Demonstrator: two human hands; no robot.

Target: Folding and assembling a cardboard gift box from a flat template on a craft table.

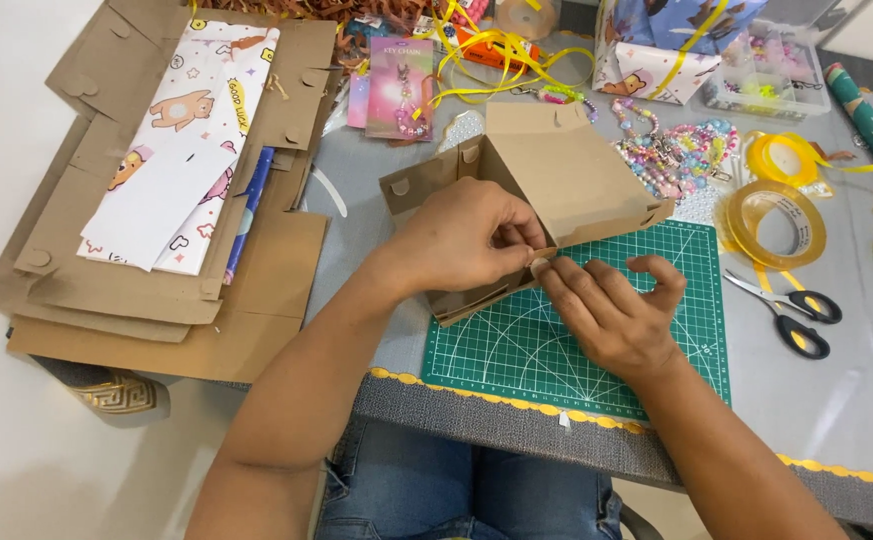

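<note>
Looking down from the head camera, one green cutting mat lies on the grey tabletop and serves as the landmark. One brown cardboard box, partly folded, stands tilted over the mat's upper left corner. The left hand is clenched on the box's lower front edge, thumb and forefinger pinching a flap where it meets the mat. The right hand rests over the mat's middle, its thumb and forefinger pinching the same flap from the other side, the remaining fingers loosely curled.

Just right of the mat lies one pair of black-handled scissors. Above them, off the mat's upper right corner, sits one roll of clear tape, with yellow ribbon coiled beside it. Beyond the mat's top edge spreads a heap of beaded bracelets, too many to count. Well left of the mat, one stack of flat cardboard sheets carries sheets of printed wrapping paper. Further beyond the box lies one pink card with a keychain.
</note>
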